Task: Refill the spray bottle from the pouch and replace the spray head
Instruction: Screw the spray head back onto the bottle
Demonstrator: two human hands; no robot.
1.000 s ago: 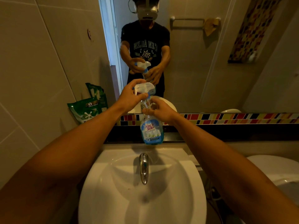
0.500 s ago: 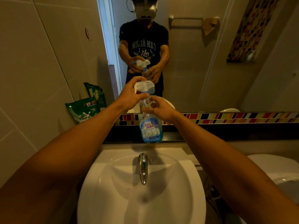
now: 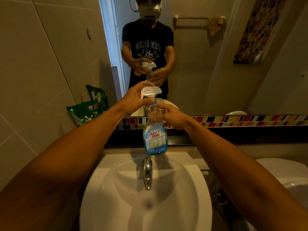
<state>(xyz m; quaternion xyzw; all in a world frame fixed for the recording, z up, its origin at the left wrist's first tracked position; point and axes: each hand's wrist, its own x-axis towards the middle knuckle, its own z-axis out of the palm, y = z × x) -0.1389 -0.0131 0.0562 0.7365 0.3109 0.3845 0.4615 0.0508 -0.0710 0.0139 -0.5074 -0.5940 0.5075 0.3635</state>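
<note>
A clear spray bottle [image 3: 155, 139] with a blue label stands upright on the ledge behind the sink, blue liquid in its lower part. Its white spray head [image 3: 150, 92] sits on the neck. My left hand [image 3: 135, 98] is closed around the spray head from the left, thumb on the blue collar. My right hand [image 3: 167, 115] grips the bottle's clear upper body from the right. A green refill pouch [image 3: 86, 112] leans against the left wall tiles, apart from both hands.
A white basin [image 3: 191, 189] with a chrome tap [image 3: 147, 172] lies directly below the bottle. A mirror behind the ledge reflects a person with the bottle. A mosaic tile strip [image 3: 241, 120] runs along the ledge. A white toilet [image 3: 286, 174] stands at right.
Both hands have stayed on the bottle. My left hand has shifted slightly around the spray head; the bottle stands in the same place.
</note>
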